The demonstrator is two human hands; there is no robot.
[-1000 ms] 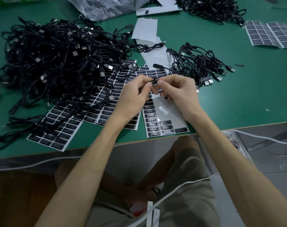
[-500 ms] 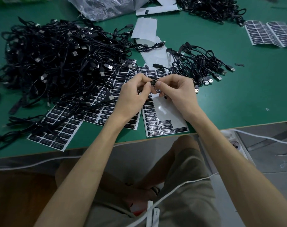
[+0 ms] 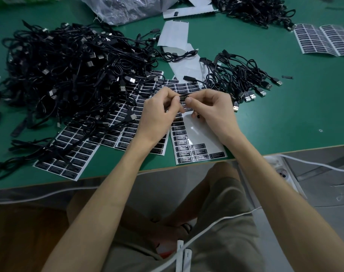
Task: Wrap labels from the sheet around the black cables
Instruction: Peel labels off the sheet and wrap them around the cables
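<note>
Both hands were up over the green table [image 3: 285, 124], meeting just above the near sheet [image 3: 198, 138] of labels. The left hand [image 3: 159, 112] had its fingers curled in, thumb and forefinger pinching the left end of a small black label [image 3: 183, 97]. The right hand [image 3: 212, 110] mirrored it, thumb tip pressed on the label's right end, the other fingers folded underneath. So the label sat stretched between the two sets of fingertips, lifted off the sheet, printed face up. Whether a cable ran inside it could not be told, since the fingers covered that, though a short black end [image 3: 197, 116] poked out beneath the right hand's curled fingers. The sheet lay directly below, with rows of labels on its near part and a bare glossy patch on its right side. To the left, a big pile of black cables [image 3: 69, 71] sprawled over more label sheets [image 3: 72, 154]. To the right of the hands, apart from the pile, lay a smaller bunch of cables [image 3: 239, 75] with plugs fanned out. Bare backing strips [image 3: 175, 34] lay behind, a crumpled plastic bag [image 3: 127, 8] at the far edge, and another label sheet [image 3: 324, 40] far right.
</note>
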